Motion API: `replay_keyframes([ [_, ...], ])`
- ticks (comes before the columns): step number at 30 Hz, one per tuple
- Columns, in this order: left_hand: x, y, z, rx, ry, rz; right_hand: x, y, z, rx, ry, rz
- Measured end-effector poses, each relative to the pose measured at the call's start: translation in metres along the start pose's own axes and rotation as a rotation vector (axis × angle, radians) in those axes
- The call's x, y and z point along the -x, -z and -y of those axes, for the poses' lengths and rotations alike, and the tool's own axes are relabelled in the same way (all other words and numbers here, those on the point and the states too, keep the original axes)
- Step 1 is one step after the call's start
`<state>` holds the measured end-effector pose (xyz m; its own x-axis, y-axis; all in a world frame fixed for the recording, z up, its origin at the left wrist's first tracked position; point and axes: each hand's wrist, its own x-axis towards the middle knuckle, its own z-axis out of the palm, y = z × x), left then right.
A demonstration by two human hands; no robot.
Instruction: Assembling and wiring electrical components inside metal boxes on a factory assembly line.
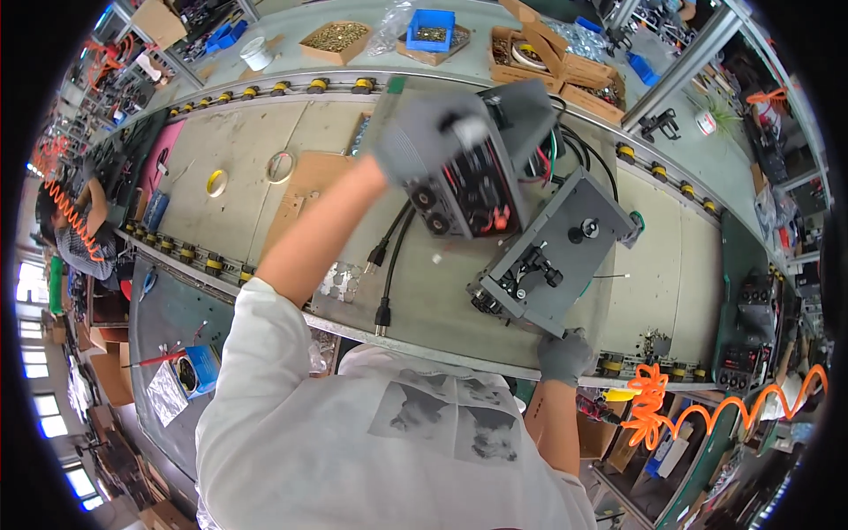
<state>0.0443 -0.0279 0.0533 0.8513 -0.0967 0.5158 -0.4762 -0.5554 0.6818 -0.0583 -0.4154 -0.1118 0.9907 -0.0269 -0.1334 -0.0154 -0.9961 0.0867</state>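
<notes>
My left hand (pixel 428 131), in a grey glove and smeared by motion, is at the top of a dark machine front (pixel 473 190) with knobs, sockets and red markings. Its fingers cannot be made out. This unit stands tilted on the bench, with coloured wires behind it. To its right lies a grey sheet-metal housing (pixel 565 243), with a black knob and a wire-feed-like mechanism on its face. My right hand (pixel 565 355), also gloved, has its fingers curled at the housing's near lower corner. Black power cords with plugs (pixel 382 314) trail left of the machine.
Roller rails (pixel 318 86) run along the far and near sides of the conveyor bench. Tape rolls (pixel 216 183) and a cardboard sheet (pixel 305 199) lie at left. Parts boxes (pixel 336 40) stand on the far shelf. An orange coiled hose (pixel 649 406) hangs at near right.
</notes>
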Motion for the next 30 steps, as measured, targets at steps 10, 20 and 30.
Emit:
replay_keyframes([
  [10, 0.039, 0.011, 0.095, 1.235, 0.688, -0.57, -0.001, 0.001, 0.003, -0.157, 0.01, -0.111],
  [20, 0.093, 0.018, 0.205, 1.157, 1.054, -0.679, -0.004, -0.006, 0.008, -0.331, 0.056, -0.249],
  [30, 0.126, -0.027, 0.059, -0.154, 0.432, -1.065, 0.034, -0.038, 0.018, -1.441, 0.125, -0.036],
])
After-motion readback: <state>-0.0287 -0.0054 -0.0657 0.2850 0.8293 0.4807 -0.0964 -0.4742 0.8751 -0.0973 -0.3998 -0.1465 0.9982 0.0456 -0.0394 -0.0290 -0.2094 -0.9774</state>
